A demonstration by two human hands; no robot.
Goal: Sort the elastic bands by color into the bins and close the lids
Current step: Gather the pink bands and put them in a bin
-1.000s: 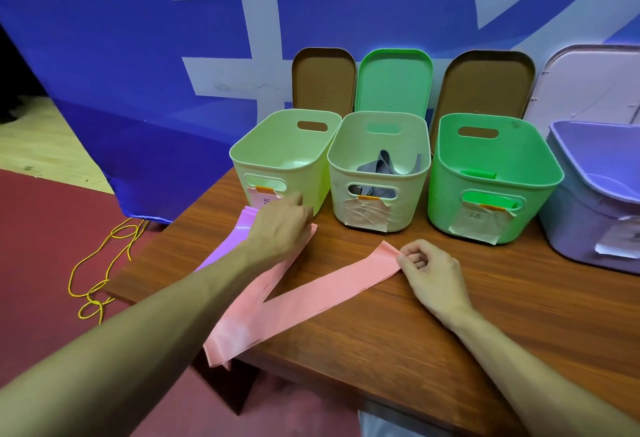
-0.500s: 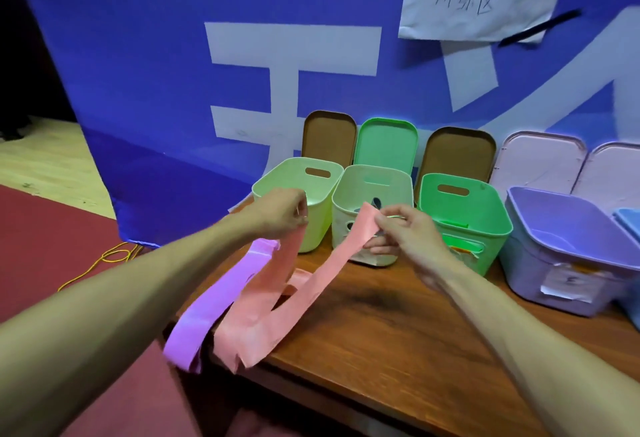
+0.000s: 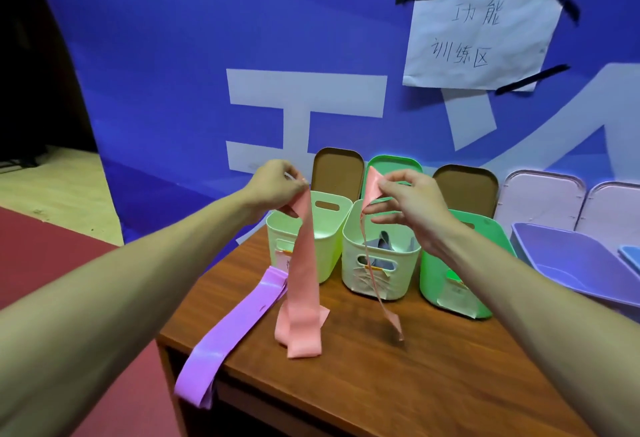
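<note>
Hands (image 3: 277,183) (image 3: 408,204) pinch flat, limp pink band (image 3: 303,284) ends.

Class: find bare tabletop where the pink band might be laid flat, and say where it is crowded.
Bare wood lies at the table front, right of the pink band, before the green bin. The left edge is crowded by the purple band; bins fill the back.

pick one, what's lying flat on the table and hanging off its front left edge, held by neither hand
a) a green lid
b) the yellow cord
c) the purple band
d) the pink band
c: the purple band lies on the table and droops over its edge, while the left hand and right hand both pinch the pink band.
</note>
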